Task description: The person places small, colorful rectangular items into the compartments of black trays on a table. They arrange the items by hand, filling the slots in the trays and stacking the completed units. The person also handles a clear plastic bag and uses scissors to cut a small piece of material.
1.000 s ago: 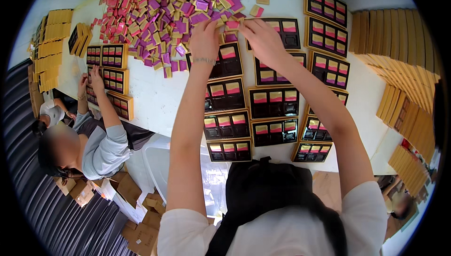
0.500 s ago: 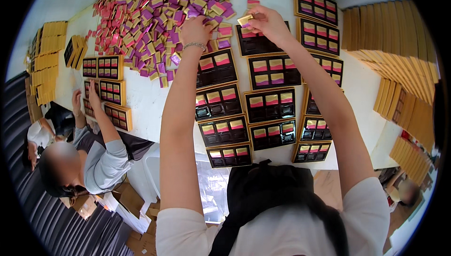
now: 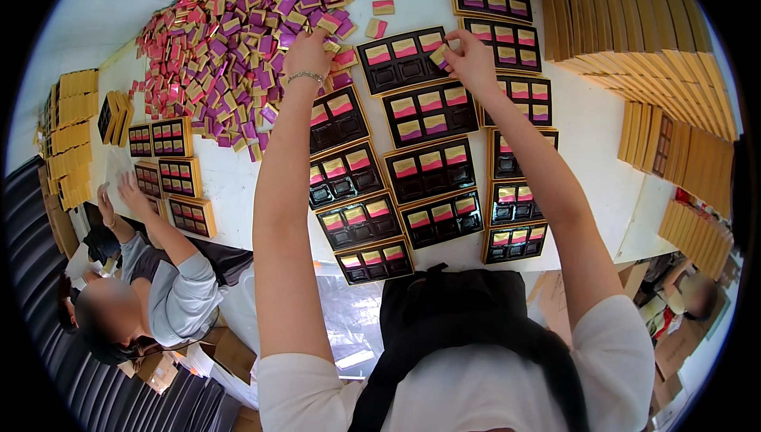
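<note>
My right hand (image 3: pixel 471 62) pinches a gold foil-wrapped chocolate square (image 3: pixel 438 55) over the lower right compartment of a black-trayed box (image 3: pixel 388 74). Three gold-and-pink squares fill that box's upper row; its other lower compartments hold nothing. At the right edge of a large pile of wrapped squares (image 3: pixel 230 59), coloured gold, pink and purple, my left hand (image 3: pixel 307 53) has its fingers curled. Whatever those fingers grip is hidden. Nearer me stand several similar boxes (image 3: pixel 428 169) with squares in their upper rows. One box (image 3: pixel 430 116) also has two gold-and-purple squares below.
Fuller boxes (image 3: pixel 505 43) line the right side of the white table (image 3: pixel 590 154). Stacked gold boxes (image 3: pixel 634 20) rise at the far right, others (image 3: pixel 71 131) at the left. A co-worker's hands (image 3: pixel 127 198) move beside more filled boxes (image 3: pixel 176 137). Another person (image 3: pixel 686 301) is at lower right.
My right hand has brought its square from the far left end of the box to its right end. My left hand stays by the pile. The whole view has shifted slightly.
</note>
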Demonstrator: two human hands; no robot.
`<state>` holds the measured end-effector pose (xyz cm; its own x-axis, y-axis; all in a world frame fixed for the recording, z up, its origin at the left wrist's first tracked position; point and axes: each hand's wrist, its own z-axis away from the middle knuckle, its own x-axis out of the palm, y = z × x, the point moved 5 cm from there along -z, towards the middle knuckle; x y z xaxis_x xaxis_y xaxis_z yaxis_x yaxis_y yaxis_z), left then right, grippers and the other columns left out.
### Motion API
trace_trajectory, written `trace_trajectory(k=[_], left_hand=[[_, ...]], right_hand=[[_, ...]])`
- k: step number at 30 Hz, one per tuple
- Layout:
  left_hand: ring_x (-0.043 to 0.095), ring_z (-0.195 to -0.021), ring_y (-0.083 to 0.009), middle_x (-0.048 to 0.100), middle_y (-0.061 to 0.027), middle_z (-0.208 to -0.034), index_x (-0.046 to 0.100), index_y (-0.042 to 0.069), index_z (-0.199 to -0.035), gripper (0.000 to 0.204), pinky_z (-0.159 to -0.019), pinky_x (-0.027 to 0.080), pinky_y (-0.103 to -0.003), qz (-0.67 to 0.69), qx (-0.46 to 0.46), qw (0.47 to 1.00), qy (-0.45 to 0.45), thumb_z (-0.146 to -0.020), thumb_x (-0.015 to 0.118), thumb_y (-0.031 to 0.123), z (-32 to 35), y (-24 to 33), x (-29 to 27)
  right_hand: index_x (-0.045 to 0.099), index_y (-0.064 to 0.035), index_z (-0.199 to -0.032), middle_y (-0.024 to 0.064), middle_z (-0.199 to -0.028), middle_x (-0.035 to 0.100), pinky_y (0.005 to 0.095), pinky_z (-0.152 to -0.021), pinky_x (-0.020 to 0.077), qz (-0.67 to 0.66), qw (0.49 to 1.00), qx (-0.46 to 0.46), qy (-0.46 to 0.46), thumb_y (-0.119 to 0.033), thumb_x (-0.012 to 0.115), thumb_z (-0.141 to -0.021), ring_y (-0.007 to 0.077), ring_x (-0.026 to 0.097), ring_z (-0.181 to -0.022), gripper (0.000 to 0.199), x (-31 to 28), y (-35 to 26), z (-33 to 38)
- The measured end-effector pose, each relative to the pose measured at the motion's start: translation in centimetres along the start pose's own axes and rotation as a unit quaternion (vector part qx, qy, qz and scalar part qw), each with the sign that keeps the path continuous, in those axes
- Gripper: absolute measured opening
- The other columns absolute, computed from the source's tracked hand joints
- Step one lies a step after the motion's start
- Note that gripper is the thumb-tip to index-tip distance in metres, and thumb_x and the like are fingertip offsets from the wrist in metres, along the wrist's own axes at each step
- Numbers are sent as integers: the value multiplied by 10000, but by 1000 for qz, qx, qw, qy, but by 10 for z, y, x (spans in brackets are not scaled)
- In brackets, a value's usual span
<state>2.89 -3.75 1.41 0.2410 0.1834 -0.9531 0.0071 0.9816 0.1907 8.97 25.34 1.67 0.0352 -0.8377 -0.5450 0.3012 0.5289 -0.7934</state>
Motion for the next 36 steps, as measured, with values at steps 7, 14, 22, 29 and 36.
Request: trace_trajectory(k=[7,14,22,29,36], left_hand=[[632,-972,-329,596,-127,-1131,633,190,-1123,342,-810,522,-424,-23,-29,999,28,-784,669,165,-1,-14,-4],[662,-736,-250,680,-83,-799,680,117,-996,272,-631,524,-362,156,-75,980,94,-751,754,210,12,-32,-14],[518,-542,-58,615,2,-714,676,22,-945,259,-460,378,-186,692,-133,710,-22,-765,805,156,56,30,29],[503,-540,-54,618,-1,-633,704,-1,-925,237,-491,406,-218,521,-125,839,101,-775,770,171,79,53,43],[643,-832,-190,665,-106,-1033,645,29,-1120,410,-692,517,-321,282,-104,946,121,-788,747,247,92,73,25]], right_hand=[[638,-109,-992,86,-857,635,407,-697,514,187,958,-168,140,-124,656,-798,307,619,-836,195,10,-5,22],[629,-96,-952,81,-918,585,399,-722,509,149,952,-216,157,-137,675,-793,284,582,-928,171,15,-3,13],[623,-50,-1050,119,-951,598,374,-726,514,-58,972,-216,78,-104,684,-801,278,613,-869,262,34,-32,20],[704,-87,-850,103,-895,662,385,-716,502,24,983,-181,-28,-53,611,-792,308,637,-844,115,43,-24,-4],[658,-40,-961,126,-1024,636,415,-829,488,66,958,-271,73,-18,594,-803,322,595,-978,171,22,-33,26]])
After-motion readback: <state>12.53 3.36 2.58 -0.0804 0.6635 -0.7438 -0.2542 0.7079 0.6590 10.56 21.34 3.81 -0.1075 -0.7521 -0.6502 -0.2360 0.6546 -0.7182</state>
